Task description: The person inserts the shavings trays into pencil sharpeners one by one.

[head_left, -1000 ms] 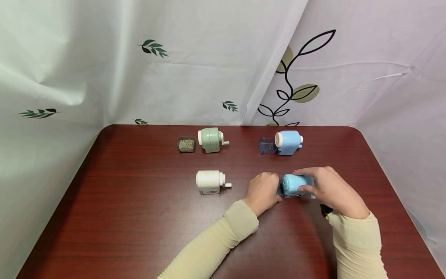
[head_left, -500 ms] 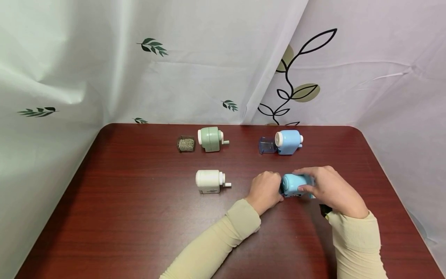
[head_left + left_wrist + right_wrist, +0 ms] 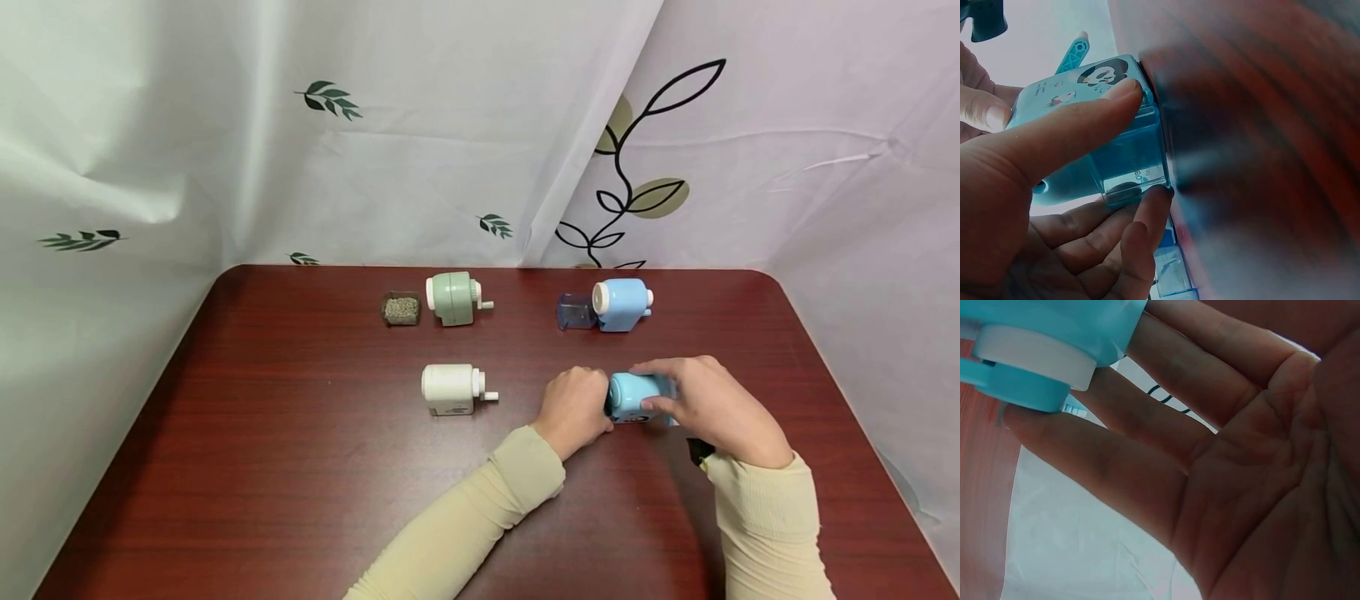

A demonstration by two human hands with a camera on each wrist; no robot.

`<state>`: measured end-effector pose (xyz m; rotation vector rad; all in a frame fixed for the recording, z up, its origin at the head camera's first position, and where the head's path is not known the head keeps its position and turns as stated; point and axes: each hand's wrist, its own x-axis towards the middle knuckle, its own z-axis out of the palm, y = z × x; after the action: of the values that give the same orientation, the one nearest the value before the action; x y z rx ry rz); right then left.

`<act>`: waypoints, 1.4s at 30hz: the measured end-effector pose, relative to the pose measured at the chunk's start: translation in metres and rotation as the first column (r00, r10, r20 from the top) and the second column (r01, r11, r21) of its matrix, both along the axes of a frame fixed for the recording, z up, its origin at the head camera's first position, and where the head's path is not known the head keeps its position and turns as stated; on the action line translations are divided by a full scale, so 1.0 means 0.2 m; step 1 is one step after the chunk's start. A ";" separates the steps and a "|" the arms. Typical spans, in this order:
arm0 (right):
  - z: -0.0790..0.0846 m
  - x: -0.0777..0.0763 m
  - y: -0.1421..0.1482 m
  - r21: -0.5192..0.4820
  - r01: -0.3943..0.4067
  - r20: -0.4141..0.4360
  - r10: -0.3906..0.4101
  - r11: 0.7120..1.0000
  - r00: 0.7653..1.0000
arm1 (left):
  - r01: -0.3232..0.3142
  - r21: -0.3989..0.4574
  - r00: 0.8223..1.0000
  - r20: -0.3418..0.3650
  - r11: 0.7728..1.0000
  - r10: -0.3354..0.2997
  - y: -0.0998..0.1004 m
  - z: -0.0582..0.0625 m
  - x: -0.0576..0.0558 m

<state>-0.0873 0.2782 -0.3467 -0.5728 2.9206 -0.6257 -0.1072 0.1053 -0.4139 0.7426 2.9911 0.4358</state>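
A turquoise crank pencil sharpener point(image 3: 632, 392) stands on the table, its front printed with a cartoon face. My right hand point(image 3: 716, 408) holds its body from the right, thumb in front and fingers behind; in the right wrist view a finger lies against the crank hub point(image 3: 1022, 390). On the sharpener's left end, my left hand point(image 3: 573, 410) pinches the clear blue shavings drawer point(image 3: 1132, 156) between thumb and fingers. The left wrist view shows the drawer within the lower body, thumb along the printed side. In the head view my left hand hides the drawer.
A white sharpener point(image 3: 450, 389) stands left of my hands. Behind are a green sharpener point(image 3: 453, 298) with its shavings-filled drawer point(image 3: 401, 309) beside it, and a light blue sharpener point(image 3: 622, 304) with a clear drawer point(image 3: 575, 312) at its left. A patterned curtain point(image 3: 420, 167) borders the table.
My left hand has moved slightly right, pushing the clear drawer into the turquoise sharpener, so the gap between hand and body has closed. The right hand keeps its hold in place.
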 end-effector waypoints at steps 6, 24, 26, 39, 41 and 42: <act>0.00 0.00 0.00 0.001 0.004 0.001 -0.004 1.000 1.000 | 0.007 0.010 1.000 0.005 1.000 -0.007 0.01 -0.01 0.00; -0.01 0.00 0.00 0.004 0.003 -0.002 -0.003 1.000 1.000 | 0.012 0.002 1.000 0.001 1.000 -0.012 0.02 0.00 0.00; -0.01 0.00 0.00 0.004 0.003 -0.005 -0.003 1.000 1.000 | 0.014 0.002 1.000 0.001 1.000 -0.014 0.02 0.00 0.00; 0.00 0.00 0.00 0.006 0.006 -0.008 -0.006 1.000 1.000 | 0.007 0.008 1.000 0.005 1.000 -0.008 0.03 -0.01 -0.01; 0.00 0.00 0.00 0.005 0.006 -0.008 -0.006 1.000 1.000 | 0.007 0.008 1.000 0.002 1.000 -0.007 0.03 -0.01 -0.01; 0.00 0.00 0.00 0.005 0.005 -0.008 -0.005 1.000 1.000 | 0.005 0.007 1.000 0.002 1.000 -0.006 0.04 -0.01 -0.01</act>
<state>-0.0876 0.2786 -0.3475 -0.5688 2.9316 -0.6182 -0.1089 0.1125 -0.4155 0.7503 2.9865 0.4468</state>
